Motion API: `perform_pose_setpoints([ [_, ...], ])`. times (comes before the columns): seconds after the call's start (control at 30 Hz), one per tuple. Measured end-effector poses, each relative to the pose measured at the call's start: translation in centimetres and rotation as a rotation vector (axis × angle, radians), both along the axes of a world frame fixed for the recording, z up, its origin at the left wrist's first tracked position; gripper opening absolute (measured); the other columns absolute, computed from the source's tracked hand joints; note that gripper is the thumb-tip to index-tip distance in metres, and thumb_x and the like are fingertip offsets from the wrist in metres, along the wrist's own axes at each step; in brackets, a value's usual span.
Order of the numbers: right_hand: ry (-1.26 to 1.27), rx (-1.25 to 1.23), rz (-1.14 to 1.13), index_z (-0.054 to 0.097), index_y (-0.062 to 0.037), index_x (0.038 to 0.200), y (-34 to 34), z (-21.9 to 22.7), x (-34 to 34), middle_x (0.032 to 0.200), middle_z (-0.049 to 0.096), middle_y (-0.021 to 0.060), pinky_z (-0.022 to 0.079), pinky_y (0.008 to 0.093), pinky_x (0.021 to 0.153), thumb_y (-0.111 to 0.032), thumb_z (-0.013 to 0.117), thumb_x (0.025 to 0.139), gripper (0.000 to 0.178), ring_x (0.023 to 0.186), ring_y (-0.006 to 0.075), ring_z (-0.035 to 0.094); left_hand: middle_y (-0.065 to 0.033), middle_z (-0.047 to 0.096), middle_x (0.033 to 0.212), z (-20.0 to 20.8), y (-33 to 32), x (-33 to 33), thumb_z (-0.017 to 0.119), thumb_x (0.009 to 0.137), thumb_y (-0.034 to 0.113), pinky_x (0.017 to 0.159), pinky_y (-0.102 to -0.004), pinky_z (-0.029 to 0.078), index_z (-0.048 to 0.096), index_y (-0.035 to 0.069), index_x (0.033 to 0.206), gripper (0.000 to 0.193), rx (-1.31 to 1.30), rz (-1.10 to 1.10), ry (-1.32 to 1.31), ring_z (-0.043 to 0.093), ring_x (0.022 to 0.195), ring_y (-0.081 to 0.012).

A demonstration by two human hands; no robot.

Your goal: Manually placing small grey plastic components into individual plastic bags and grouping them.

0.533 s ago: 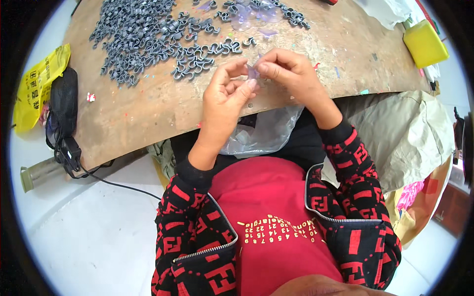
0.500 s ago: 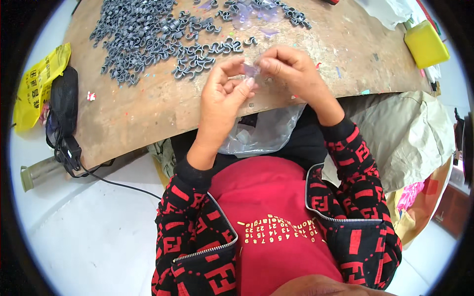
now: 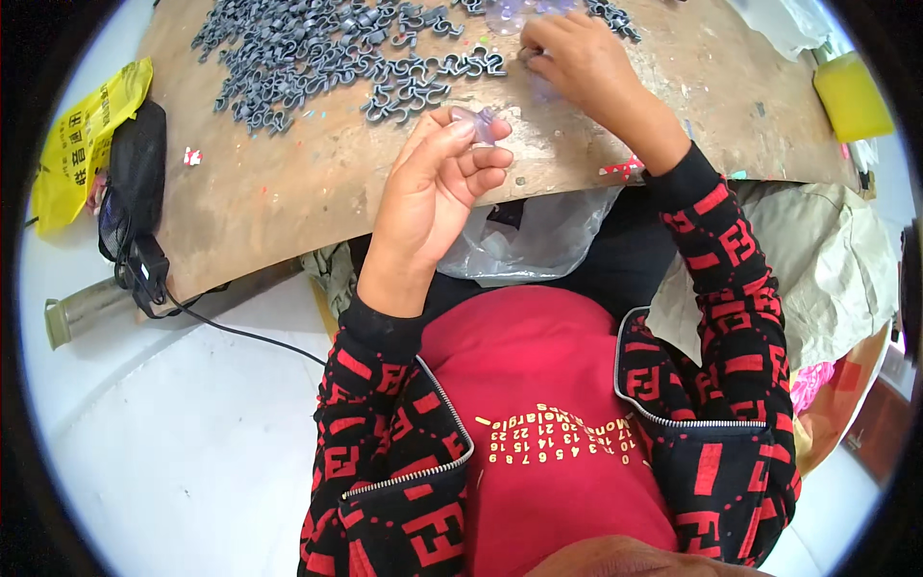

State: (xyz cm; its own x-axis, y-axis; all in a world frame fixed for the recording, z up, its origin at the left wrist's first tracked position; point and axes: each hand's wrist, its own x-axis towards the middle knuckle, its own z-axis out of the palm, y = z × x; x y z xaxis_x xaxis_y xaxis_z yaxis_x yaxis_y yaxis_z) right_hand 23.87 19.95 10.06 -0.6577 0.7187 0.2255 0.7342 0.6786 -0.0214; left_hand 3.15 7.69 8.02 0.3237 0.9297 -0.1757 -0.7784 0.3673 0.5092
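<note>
My left hand (image 3: 433, 183) pinches a translucent purple suction cup (image 3: 477, 123) between thumb and fingers, above the near part of the table. My right hand (image 3: 588, 67) is farther off and to the right, its fingers curled together low over the tabletop. What the right fingertips hold, if anything, is too small to make out. Several more clear purple suction cups (image 3: 510, 13) lie just beyond that hand, partly hidden by it. To the left spreads a large heap of grey plastic clips (image 3: 317, 53), with its nearest clips (image 3: 409, 91) close to my left fingertips.
The worn wooden table (image 3: 288, 207) has a curved-looking front edge. A clear plastic bag (image 3: 524, 250) hangs below it at my lap. A yellow block (image 3: 854, 96) stands at the right, and a yellow bag (image 3: 91, 144) with a black pouch (image 3: 137, 168) at the left.
My hands were together at the suction cup. Now my right hand has moved away, up and to the right, toward the other cups, while my left keeps the suction cup. The view has shifted slightly.
</note>
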Motion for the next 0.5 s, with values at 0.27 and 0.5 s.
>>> perform_pose_setpoints([
  [0.27, 1.241, -0.849, 0.029, 0.059, -0.002, 0.11, -7.9, 2.0, -0.4, 0.097, 0.057, -0.0012, 0.042, 0.0198, 0.079, -0.001, 0.061, 0.087, 0.024, 0.089, 0.0063, 0.052, -0.0213, 0.062, 0.109, 1.0, -0.6, 0.9, 0.047, 0.095, 0.014, 0.074, -0.0286, 0.057, 0.046, 0.0, 0.124, 0.032, 0.045, -0.064, 0.028, 0.068, 0.087, -0.0205],
  [0.5, 1.45, -1.057, -0.051, 0.056, -0.0055, 0.1, -10.4, 1.4, 0.1, 0.097, 0.061, 0.0049, 0.043, 0.0256, 0.087, -0.004, 0.065, 0.085, 0.018, 0.096, 0.0122, 0.056, -0.0206, 0.066, 0.099, 1.1, -1.2, 1.7, 0.049, 0.095, 0.019, 0.073, -0.031, 0.058, 0.051, -0.002, 0.112, 0.027, -0.031, -0.118, -0.066, 0.068, 0.085, -0.0228],
])
